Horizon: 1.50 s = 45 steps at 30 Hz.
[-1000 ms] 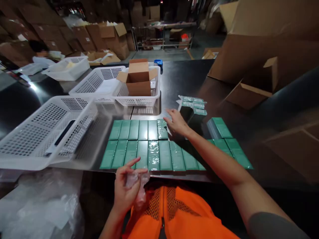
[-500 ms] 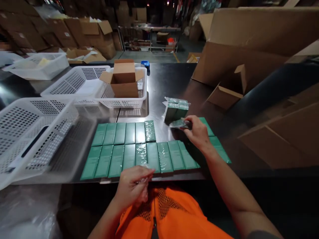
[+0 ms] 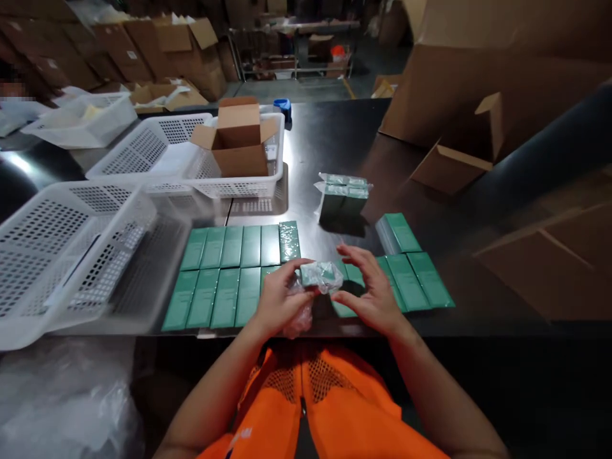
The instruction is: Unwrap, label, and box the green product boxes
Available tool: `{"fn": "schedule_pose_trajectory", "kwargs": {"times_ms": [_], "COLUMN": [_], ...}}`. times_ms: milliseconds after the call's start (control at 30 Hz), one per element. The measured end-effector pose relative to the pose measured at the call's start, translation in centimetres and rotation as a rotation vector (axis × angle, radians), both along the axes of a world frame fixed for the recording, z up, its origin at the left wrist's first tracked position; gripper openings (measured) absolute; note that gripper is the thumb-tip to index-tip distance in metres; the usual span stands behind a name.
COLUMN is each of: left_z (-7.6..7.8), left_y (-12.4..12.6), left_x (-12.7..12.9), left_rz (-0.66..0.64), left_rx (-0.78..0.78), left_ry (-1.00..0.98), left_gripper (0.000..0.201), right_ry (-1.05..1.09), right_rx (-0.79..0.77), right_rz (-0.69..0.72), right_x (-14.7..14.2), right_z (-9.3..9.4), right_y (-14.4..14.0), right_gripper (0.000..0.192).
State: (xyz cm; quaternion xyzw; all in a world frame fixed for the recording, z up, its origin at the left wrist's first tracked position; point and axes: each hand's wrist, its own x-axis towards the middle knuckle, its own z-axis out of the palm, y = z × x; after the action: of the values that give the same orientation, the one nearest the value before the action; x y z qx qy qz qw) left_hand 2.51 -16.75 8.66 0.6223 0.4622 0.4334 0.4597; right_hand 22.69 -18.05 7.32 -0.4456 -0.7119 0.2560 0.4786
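My left hand (image 3: 282, 296) grips a small green box in clear plastic wrap (image 3: 319, 274), held above the rows near the table's front edge. Crumpled clear film (image 3: 297, 320) hangs below the same hand. My right hand (image 3: 370, 287) is just right of the wrapped box, thumb and fingers spread apart, holding nothing. Beneath and beside both hands lie rows of flat green boxes (image 3: 224, 293), some partly hidden by the hands. Behind them stand wrapped green boxes (image 3: 344, 197) on edge. One green box (image 3: 401, 232) tops a stack at the right.
White perforated baskets (image 3: 71, 248) stand on the left of the dark metal table (image 3: 329, 137); one holds an open carton (image 3: 241, 153). A blue tape dispenser (image 3: 283, 109) sits behind. Large cardboard boxes (image 3: 459, 83) fill the right. Plastic bags (image 3: 71, 395) lie below the table at left.
My right hand has come back toward my body and opened. The small wrapped box is now in my left hand, which has risen and moved right with the crumpled film.
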Motion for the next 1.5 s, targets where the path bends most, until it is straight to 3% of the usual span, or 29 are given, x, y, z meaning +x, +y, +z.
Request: {"fn": "schedule_pose_trajectory", "kwargs": {"times_ms": [67,167,300,433,567,667,733,800,867,967,1033,1100,1233,1333,1433,1500], "left_z": [-0.1,-1.0,-2.0,-2.1,-1.8,-1.8,-1.9,-2.1,-2.4,-2.7,-2.6,-2.5,-2.5,-2.8,-3.2,-3.3], "left_y": [0.0,0.3,0.5,0.3,0.1,-0.2,-0.6,-1.3,-2.1,-3.6,-4.5,-5.6,-7.5,-8.2,-8.4,-8.4], "left_x": [-0.4,-0.8,-0.9,-0.6,-0.6,-1.0,-1.5,-2.1,-2.8,-4.1,-5.3,-6.5,-8.8,-9.6,-9.9,-9.9], "left_rz": [-0.042,-0.092,-0.164,-0.125,-0.159,-0.203,-0.199,-0.133,-0.007,0.183,0.218,0.207,0.238,0.371,0.521,0.560], "left_rx": [0.024,0.030,-0.013,-0.007,-0.005,0.025,0.103,0.208,0.321,0.529,0.681,0.760,0.662,0.637,0.655,0.642], "left_ry": [0.104,0.251,0.565,0.796,0.736,0.609,0.528,0.484,0.445,0.382,0.387,0.407,0.387,0.456,0.473,0.409], "left_gripper": [0.037,0.036,0.025,0.022,0.030,0.039,0.035,0.023,0.019,0.035,0.041,0.033,0.015,0.024,0.037,0.038], "right_ry": [-0.024,-0.027,-0.165,-0.313,-0.098,0.045,0.253,0.498,0.596,0.327,0.032,-0.174,-0.407,-0.575,-0.664,-0.677], "right_rx": [-0.009,-0.066,-0.170,-0.179,-0.120,-0.140,-0.173,-0.220,-0.272,-0.399,-0.475,-0.491,-0.413,-0.340,-0.245,-0.167], "right_rz": [0.113,0.123,0.115,0.126,0.159,0.179,0.121,0.029,-0.037,-0.101,-0.131,-0.146,-0.132,-0.088,-0.073,-0.085], "right_x": [0.5,0.4,-0.3,-0.5,-0.2,0.1,0.3,0.5,0.6,0.1,-0.7,-1.6,-3.0,-3.2,-2.9,-2.6], "right_z": [0.6,0.2,-1.7,-2.5,-0.4,1.6,2.4,2.8,2.7,1.8,0.9,-0.1,-1.7,-1.9,-0.7,0.8], "right_y": [0.4,0.9,1.2,1.0,0.3,0.3,1.6,3.9,6.9,11.2,13.1,14.2,14.8,14.4,13.7,13.4], "right_gripper": [0.056,0.036,0.024,0.021,0.057,0.036,0.028,0.037,0.047,0.058,0.054,0.043,0.024,0.024,0.019,0.028]}}
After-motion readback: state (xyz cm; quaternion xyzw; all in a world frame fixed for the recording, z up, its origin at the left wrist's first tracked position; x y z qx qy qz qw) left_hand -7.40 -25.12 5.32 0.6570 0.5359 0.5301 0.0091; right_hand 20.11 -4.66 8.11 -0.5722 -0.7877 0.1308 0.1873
